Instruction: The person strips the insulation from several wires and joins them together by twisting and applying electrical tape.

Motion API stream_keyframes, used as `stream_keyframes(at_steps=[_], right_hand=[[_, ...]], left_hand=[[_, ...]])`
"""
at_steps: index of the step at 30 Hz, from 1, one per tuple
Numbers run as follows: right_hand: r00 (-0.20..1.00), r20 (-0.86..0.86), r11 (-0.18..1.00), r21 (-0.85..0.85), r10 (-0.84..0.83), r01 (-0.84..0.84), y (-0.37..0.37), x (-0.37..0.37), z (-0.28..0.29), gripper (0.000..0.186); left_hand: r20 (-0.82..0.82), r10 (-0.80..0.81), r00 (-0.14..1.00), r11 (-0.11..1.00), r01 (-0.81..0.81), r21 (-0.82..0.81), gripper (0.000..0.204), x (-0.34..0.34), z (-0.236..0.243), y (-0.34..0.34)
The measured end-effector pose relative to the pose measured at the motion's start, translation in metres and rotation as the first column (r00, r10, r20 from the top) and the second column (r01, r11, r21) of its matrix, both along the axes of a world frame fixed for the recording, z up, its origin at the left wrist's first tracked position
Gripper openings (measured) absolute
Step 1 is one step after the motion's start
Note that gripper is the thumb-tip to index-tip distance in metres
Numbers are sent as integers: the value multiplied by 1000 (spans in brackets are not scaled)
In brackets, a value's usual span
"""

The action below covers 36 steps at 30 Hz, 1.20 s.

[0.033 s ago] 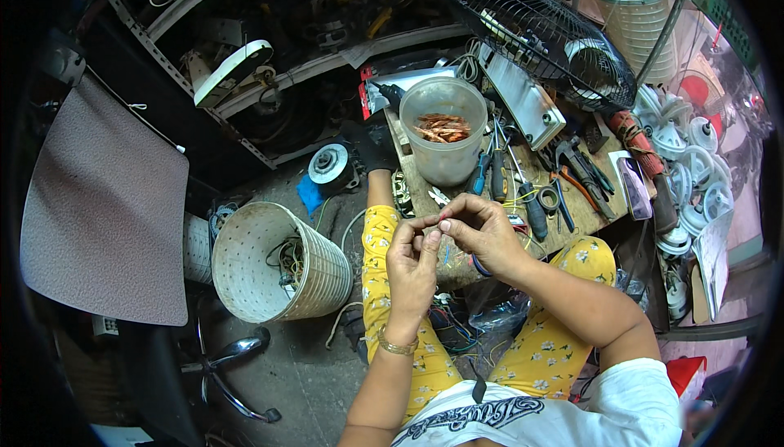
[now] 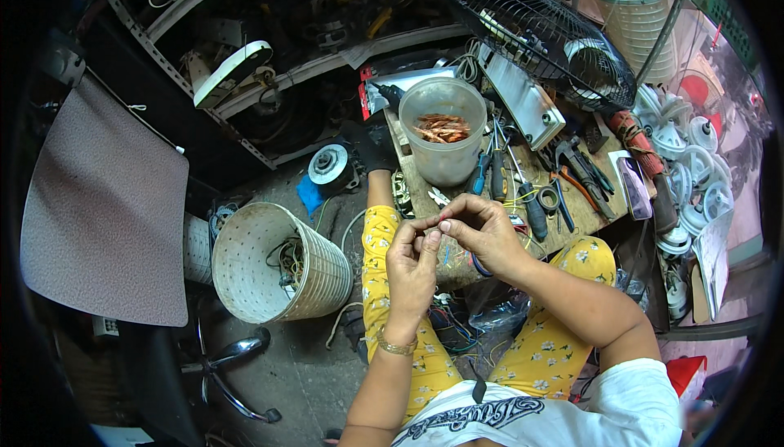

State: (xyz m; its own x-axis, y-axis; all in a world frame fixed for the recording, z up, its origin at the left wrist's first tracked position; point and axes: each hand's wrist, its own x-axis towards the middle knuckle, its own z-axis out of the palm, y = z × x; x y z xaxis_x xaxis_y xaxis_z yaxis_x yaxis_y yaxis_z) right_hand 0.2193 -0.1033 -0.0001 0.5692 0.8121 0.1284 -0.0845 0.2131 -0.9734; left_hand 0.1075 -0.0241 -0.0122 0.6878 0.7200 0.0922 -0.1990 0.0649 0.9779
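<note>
My left hand [image 2: 414, 265] and my right hand [image 2: 487, 235] meet fingertip to fingertip above the near edge of the wooden work surface [image 2: 419, 192]. Thumb and fingers are pinched together on both; whatever lies between them is too small to make out. Just beyond the hands stands a translucent plastic bucket [image 2: 445, 163] with copper-coloured strips [image 2: 442, 128] inside. To the right of it lie screwdrivers [image 2: 499, 177], pliers [image 2: 581, 176], a roll of tape [image 2: 548, 198] and thin yellow wire. Small bits of coloured wire are scattered under my hands.
A white perforated basket [image 2: 245, 271] with wires inside tilts on the floor to my left, near a grey chair back [image 2: 106, 202]. A black fan cage [image 2: 531, 30] stands at the far right, beside white plastic parts [image 2: 690, 194]. A phone [image 2: 634, 188] rests at the right edge.
</note>
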Motion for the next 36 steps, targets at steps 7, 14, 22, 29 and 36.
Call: stream_keyframes(at_steps=[7,14,22,29,36], right_hand=[[992,122,998,-64,-18,26,-4,7,15,13],[981,-60,961,-199,184,-193,-10,15,20,20],[975,-63,945,-239,214,-223,-11,15,17,21],[977,21,960,-195,211,-203,-10,15,11,22],[898,-342,926,-156,276,-344,-13,15,10,19]], left_hand=[[-6,24,1000,1000,-24,-14,4,-7,8,-2],[-23,114,993,863,-87,498,4,-8,10,5],[-121,152,981,774,-42,632,4,-15,20,8],[-104,150,983,753,-46,656,5,-17,17,9],[15,47,999,961,-49,271,6,-14,1,2]])
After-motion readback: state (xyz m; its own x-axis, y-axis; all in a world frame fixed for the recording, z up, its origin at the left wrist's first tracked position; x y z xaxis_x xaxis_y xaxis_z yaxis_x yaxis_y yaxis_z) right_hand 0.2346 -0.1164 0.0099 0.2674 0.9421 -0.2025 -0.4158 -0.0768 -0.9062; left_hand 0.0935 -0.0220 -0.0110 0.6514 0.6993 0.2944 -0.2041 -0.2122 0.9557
